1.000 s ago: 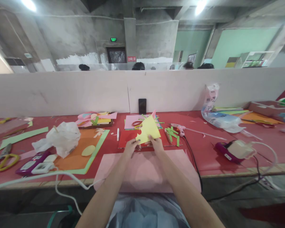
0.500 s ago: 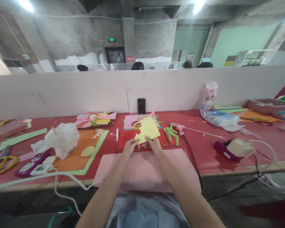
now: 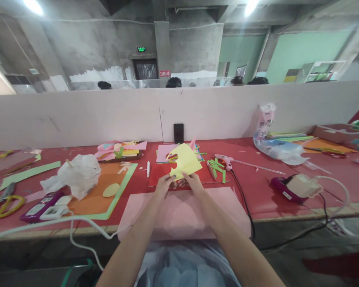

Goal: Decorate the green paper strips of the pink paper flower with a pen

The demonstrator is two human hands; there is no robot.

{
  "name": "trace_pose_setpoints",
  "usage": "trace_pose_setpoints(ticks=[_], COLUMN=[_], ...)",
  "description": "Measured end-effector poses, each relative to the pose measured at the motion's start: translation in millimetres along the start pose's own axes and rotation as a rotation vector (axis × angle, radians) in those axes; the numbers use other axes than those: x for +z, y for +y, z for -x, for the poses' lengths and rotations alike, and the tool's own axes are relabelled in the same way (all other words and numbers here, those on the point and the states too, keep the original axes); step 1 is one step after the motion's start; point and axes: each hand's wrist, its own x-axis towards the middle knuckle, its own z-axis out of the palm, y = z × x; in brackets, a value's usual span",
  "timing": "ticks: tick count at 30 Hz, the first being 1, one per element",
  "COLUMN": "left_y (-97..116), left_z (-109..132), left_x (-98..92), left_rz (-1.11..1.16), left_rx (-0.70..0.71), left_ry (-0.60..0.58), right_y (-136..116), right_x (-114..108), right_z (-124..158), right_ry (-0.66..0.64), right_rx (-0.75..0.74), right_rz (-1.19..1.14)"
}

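Observation:
A yellow sheet of paper with curved cut-outs along its left side is held up in front of me. My left hand pinches its lower left corner. Along the bottom edge, my right hand grips the same sheet, thumb on top. Fingers of both hands are partly hidden behind the paper. Beneath it lies a red sheet, and a pink sheet covers the table edge nearest me. Green strips and a pencil lie to the right of the yellow sheet.
A pink glue gun with a cord lies to the right. On the left are an orange sheet, a crumpled white plastic bag and scissors. A black phone leans against the white partition.
The yellow sheet has tilted slightly, its top edge leaning a little differently. Both hands keep their hold on it, almost unmoved.

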Motion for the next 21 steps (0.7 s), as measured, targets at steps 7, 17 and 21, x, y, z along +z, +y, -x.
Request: trace_pose_setpoints(ticks=[7, 17, 21], left_y=[-0.6, -1.2, -1.0], left_z=[0.8, -0.2, -0.4], left_x=[0.5, 0.9, 1.2], left_rz=[0.029, 0.026, 0.023], left_rx=[0.016, -0.015, -0.014], left_ry=[0.008, -0.013, -0.011], right_y=[-3.6, 0.5, 2.0], right_x=[0.1, -3.5, -4.4], right_z=[1.3, -2.5, -3.6], right_ry=[0.004, 0.034, 0.039], right_rx=[0.01, 0.042, 0.037], right_rz=[-0.028, -0.026, -0.05])
